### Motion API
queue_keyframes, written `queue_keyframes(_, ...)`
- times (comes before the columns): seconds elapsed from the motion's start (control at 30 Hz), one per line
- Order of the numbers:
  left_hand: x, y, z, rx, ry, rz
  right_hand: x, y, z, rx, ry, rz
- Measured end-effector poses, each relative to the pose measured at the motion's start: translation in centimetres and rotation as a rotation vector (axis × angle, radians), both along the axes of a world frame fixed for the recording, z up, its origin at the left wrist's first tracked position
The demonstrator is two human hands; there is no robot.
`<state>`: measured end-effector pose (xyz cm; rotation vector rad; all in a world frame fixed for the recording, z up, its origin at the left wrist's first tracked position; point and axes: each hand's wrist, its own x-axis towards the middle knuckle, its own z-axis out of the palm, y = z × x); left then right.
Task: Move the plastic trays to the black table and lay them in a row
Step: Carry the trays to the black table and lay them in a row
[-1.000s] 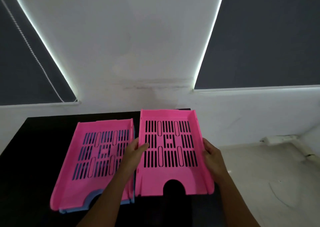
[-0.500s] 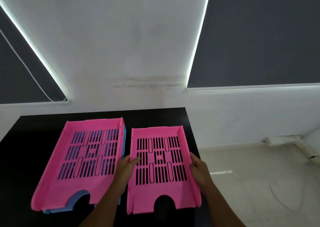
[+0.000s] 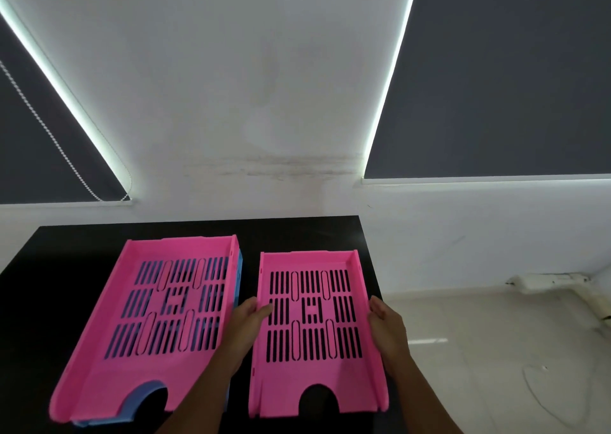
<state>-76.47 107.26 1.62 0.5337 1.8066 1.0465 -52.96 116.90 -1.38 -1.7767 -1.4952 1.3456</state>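
White wall [image 3: 231, 86], two dark blinds [image 3: 512, 69], pale floor [image 3: 496, 351].

Blue tray [image 3: 235, 288] almost wholly hidden under left pink tray [image 3: 158, 314]; only slivers visible along that tray's right wall, through the slots and at the front notch; count of blue trays beneath not discernible. Desk [image 3: 297, 231] cut off by frame at left and bottom; near edge not seen. Left hand [image 3: 246, 322]: fingers [image 3: 264, 310] partly hidden behind wall of right pink tray [image 3: 314, 331]. Right hand [image 3: 385, 326]: fingers tucked against tray wall, contact unclear. Both forearms cropped at bottom.
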Motion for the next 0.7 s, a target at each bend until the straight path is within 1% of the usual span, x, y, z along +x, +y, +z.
queue_keyframes(0.13, -1.0, -0.1, 1.2, 0.052, -0.019, -0.019, -1.9, 0.2, 1.4, 0.068, -0.027, -0.065)
queue_keyframes(0.2, -2.0, -0.2, 1.9, 0.065, 0.004, -0.012, -3.2, 0.2, 2.0, 0.110, -0.022, -0.080)
queue_keyframes(0.27, -3.1, -0.5, 2.8, 0.119, -0.004, 0.001, -4.8, -0.2, 2.9, 0.122, -0.006, -0.093)
queue_keyframes(0.37, -5.6, -1.3, 4.2, 0.179, 0.082, 0.006, -8.1, -1.3, 3.9, 0.102, 0.046, -0.093)
queue_keyframes(0.53, -11.1, -3.8, 5.0, 0.220, 0.185, 0.058, -14.0, -3.4, 4.3, 0.079, 0.087, 0.057)
queue_keyframes(0.7, -16.6, -7.1, 4.7, 0.204, 0.333, 0.132, -18.9, -5.8, 3.6, 0.027, 0.124, 0.137)
